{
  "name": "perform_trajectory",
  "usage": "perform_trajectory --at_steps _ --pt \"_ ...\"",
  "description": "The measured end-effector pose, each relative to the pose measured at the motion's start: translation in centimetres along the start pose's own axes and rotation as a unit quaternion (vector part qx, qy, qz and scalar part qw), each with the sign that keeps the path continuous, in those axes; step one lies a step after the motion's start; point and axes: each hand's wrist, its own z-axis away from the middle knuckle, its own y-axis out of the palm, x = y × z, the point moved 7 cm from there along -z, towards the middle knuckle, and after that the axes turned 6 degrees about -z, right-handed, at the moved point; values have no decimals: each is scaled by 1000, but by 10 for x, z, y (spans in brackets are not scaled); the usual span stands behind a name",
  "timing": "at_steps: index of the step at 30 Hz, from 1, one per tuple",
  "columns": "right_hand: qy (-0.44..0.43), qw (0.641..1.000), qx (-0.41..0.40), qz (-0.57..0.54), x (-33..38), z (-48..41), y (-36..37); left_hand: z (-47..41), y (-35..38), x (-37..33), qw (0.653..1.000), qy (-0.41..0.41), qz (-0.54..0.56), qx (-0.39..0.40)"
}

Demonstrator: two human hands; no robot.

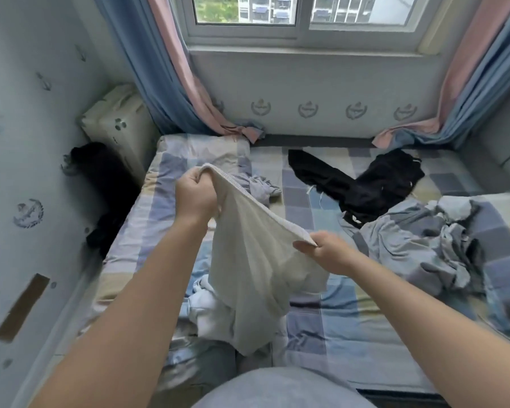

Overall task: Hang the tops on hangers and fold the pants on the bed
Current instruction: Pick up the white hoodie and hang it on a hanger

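Hands apart, cream garment between

Daylit window between pink-and-blue curtains; pale walls stamped with grey emblems

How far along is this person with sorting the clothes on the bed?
Nothing looks finished yet: no hanger or folded piece is in view. In hand: the left hand and right hand grip a cream garment by its ribbed edge, held above the bed. Left: the black garment, the grey pile and the white garment lie loose.
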Motion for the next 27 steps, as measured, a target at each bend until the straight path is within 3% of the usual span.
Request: perform_trajectory --at_steps 4,7,9,11,16,21,24,27 --pt "-90 971 -76 -210 32 15 -24 21 39 18 985 -8 -92 147" --pt "-159 957 -104 -220 65 29 -43 47 64 18 927 110 -252 256" --pt "-184 954 -92 -216 82 33 -48 67 81 8 892 189 -256 321" --pt "-204 954 -73 -208 95 36 -51 80 94 0 882 238 -178 366" --pt "-185 958 -86 -201 77 24 -59 68 81 -9 936 190 -93 282" --pt "-31 989 -54 -134 -4 -3 -13 68 63 -40 947 216 -17 238" --pt "56 986 -31 -157 -55 -7 18 56 49 -54 955 212 37 206" --pt "84 979 -38 -180 -72 -6 26 40 42 -51 968 180 34 173"
